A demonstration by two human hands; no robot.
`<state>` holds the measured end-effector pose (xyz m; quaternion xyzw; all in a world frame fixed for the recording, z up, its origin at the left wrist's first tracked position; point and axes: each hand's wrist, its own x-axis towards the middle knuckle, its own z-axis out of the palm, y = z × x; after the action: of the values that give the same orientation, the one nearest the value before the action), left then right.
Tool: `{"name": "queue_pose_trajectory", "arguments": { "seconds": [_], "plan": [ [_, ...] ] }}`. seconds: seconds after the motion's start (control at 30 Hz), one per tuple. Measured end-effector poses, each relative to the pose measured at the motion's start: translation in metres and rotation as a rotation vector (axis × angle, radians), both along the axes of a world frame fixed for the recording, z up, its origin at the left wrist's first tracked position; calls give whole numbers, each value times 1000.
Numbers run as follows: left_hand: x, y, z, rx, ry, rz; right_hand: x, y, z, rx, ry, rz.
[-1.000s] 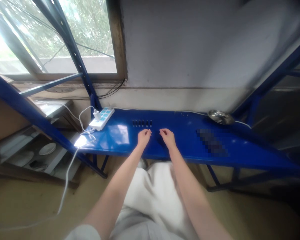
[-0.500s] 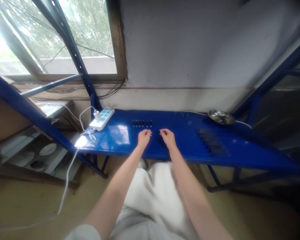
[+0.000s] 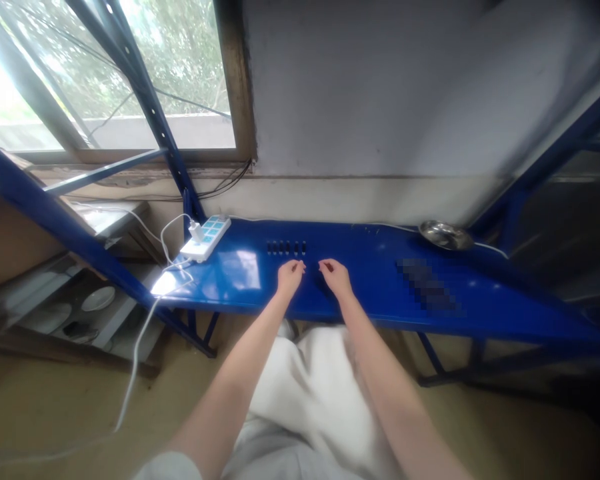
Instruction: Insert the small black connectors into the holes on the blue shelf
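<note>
My left hand [image 3: 291, 276] is above the blue table [image 3: 325, 303], near its front edge, with the fingers curled into a pinch. Just beyond it stands a row of several small dark pieces with pale ends [image 3: 286, 248], too small to identify. To the right, my right hand [image 3: 334, 275] is pinched as well, a short gap from the left one and facing it. Anything held between the fingertips of either hand is too small or hidden to make out.
A white power strip [image 3: 207, 239] with a plugged-in cord lies at the left end. Toward the back right are a shiny metal bowl [image 3: 445, 235] and some tiny bits [image 3: 367, 230]. A pixelated dark object [image 3: 427, 285] rests on the right. Blue frame posts [image 3: 153, 113] rise at the sides.
</note>
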<state>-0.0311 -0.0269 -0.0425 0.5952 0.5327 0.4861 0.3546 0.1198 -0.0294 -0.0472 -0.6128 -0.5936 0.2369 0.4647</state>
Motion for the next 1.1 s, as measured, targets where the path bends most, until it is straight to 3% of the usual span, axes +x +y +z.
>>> {"name": "queue_pose_trajectory", "arguments": {
  "seconds": [0.2,0.43,0.7,0.93,1.1],
  "plan": [
    [0,1,-4,13,-3,-6,-6,10,5,-37,-168,32],
    [0,1,-4,13,-41,29,-16,41,9,-90,-444,-24],
    [0,-1,-1,-13,-105,59,-34,70,8,-141,-521,-42],
    [0,-1,0,1,-95,51,-38,65,11,-127,-338,-78],
    [4,-8,7,125,-87,66,-28,40,16,86,-228,-26]
  ]
}}
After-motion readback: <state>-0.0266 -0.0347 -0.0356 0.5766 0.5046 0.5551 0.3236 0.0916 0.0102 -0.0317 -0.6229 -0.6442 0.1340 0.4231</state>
